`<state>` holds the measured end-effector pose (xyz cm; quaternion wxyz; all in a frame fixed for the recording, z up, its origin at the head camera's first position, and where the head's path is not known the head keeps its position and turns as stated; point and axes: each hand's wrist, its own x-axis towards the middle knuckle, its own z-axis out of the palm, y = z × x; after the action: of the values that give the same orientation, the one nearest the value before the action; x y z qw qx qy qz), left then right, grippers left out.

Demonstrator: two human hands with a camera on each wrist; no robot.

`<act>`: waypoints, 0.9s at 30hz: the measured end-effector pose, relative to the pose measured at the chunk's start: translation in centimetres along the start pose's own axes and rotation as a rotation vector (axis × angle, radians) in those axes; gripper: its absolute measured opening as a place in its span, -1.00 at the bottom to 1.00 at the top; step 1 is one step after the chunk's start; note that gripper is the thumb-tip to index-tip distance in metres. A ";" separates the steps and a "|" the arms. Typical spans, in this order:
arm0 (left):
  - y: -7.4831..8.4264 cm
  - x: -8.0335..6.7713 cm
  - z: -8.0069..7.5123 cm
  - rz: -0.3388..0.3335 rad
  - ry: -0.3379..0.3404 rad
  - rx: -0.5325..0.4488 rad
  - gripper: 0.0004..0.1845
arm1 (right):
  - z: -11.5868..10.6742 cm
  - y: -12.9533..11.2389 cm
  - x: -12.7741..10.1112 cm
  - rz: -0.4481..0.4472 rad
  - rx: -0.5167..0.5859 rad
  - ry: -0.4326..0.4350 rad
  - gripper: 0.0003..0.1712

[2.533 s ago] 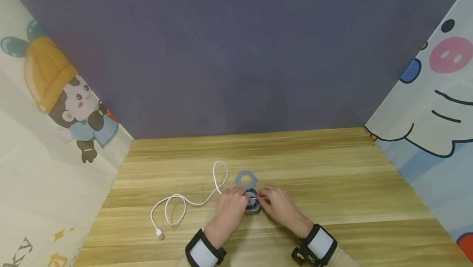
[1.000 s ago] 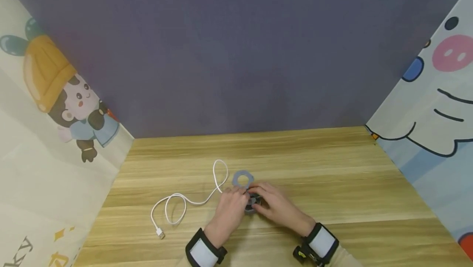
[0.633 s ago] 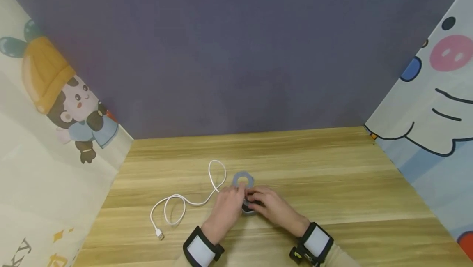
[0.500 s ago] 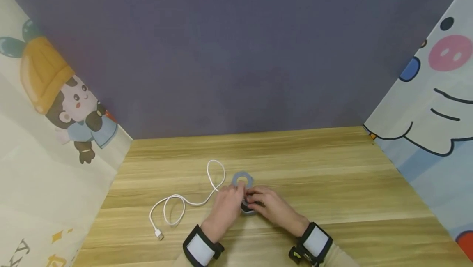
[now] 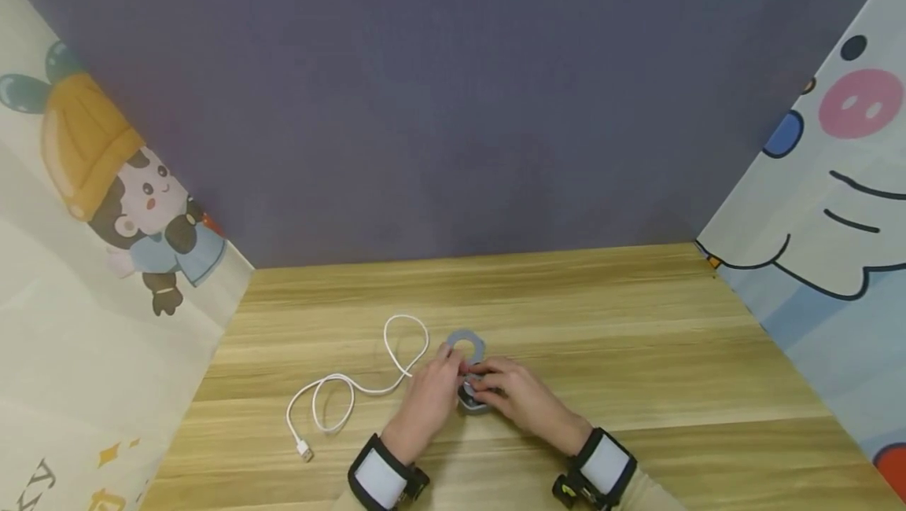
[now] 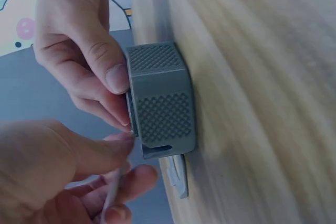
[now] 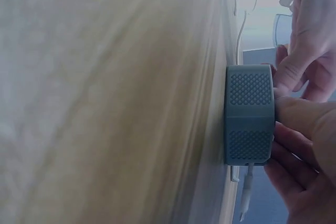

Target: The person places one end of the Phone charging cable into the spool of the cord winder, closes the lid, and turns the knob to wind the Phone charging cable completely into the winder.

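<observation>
A grey hexagonal cable winder case (image 6: 162, 103) with studded side panels sits on the wooden table between both hands. My left hand (image 5: 433, 389), on the case's left, pinches a white USB cable (image 6: 111, 195) between thumb and fingers, close to the case's open top. My right hand (image 5: 520, 395) grips the top of the case from the right, thumb and fingers curled over its opening. Inside, the round core is mostly covered by fingers. A thin white cable end (image 7: 245, 198) sticks out from the case's side in the right wrist view.
Just behind the case lies a flat grey ring-shaped cover (image 5: 474, 343). The cable's loose length loops over the table (image 5: 602, 306) to the left, finishing in a USB plug (image 5: 304, 450). A dark panel (image 5: 453, 102) rises behind, with printed side walls.
My right hand has shifted from the case's right side to over its top. The case has slid slightly left. My left hand has moved a little left, and the cable's far loop has shifted left.
</observation>
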<state>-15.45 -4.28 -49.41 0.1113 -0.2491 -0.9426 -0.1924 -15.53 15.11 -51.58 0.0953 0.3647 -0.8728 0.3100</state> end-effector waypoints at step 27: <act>-0.3 -0.5 -0.6 -0.014 0.019 0.030 -0.79 | -0.2 -0.2 0.0 0.093 0.018 -0.034 -0.83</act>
<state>-15.11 -5.05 -49.11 0.1227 -0.2391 -0.9460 -0.1814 -15.38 15.11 -51.37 0.0627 0.3298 -0.8874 0.3158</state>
